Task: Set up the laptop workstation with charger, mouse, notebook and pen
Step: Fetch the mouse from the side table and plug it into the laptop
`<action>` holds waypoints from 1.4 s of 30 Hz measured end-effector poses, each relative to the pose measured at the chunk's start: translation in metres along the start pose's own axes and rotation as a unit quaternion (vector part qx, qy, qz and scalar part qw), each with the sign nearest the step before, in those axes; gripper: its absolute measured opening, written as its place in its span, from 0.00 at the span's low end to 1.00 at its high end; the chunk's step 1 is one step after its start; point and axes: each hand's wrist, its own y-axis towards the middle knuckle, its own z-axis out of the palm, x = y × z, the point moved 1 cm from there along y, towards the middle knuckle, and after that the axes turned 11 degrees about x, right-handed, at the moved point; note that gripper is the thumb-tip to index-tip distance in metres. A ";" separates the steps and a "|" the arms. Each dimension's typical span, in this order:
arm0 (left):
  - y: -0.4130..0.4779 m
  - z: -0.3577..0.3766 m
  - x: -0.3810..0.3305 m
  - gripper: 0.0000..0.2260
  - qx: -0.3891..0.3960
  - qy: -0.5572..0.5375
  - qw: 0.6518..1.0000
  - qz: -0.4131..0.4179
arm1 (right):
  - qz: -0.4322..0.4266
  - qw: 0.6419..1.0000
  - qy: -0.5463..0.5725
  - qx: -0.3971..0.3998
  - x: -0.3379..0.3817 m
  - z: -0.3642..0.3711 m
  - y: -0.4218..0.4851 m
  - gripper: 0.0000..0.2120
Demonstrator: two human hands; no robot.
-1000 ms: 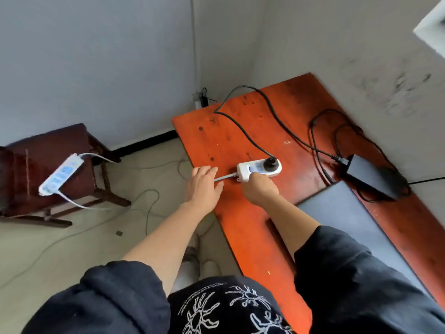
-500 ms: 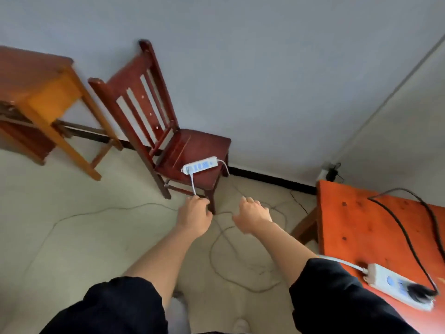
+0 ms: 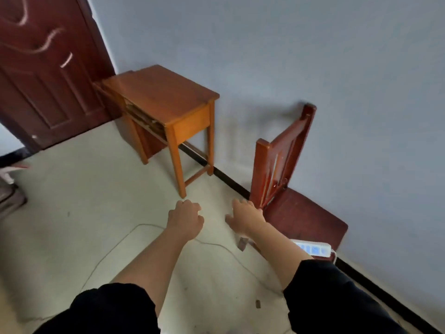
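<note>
My left hand (image 3: 185, 219) hangs over the pale floor with its fingers curled in and nothing in it. My right hand (image 3: 245, 215) is beside it, fingers spread and empty, close to the front corner of a dark red wooden chair (image 3: 296, 213). A white power strip (image 3: 313, 248) lies on the chair seat, partly hidden by my right forearm. The laptop, charger and orange desk are out of view.
A light wooden side table (image 3: 166, 102) stands against the grey wall ahead, with a dark red door (image 3: 45, 68) to its left. A thin cable (image 3: 216, 244) trails across the floor under my arms. Small scraps lie on the floor.
My view has swung left, away from the orange desk and its power strip, past the chair toward the side table and door. Both hands left the desk and now hang empty in front of me.
</note>
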 end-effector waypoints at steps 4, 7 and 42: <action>0.054 -0.073 0.061 0.16 -0.042 -0.019 0.998 -0.039 | -0.063 0.997 -0.043 -0.014 0.078 -0.051 0.076 0.21; 0.100 -0.126 0.100 0.16 -0.061 -0.012 0.996 -0.062 | -0.094 0.993 -0.074 -0.023 0.133 -0.091 0.133 0.19; 0.616 -0.569 0.580 0.18 -0.120 -0.048 0.988 -0.079 | -0.121 0.989 -0.076 -0.042 0.685 -0.356 0.715 0.17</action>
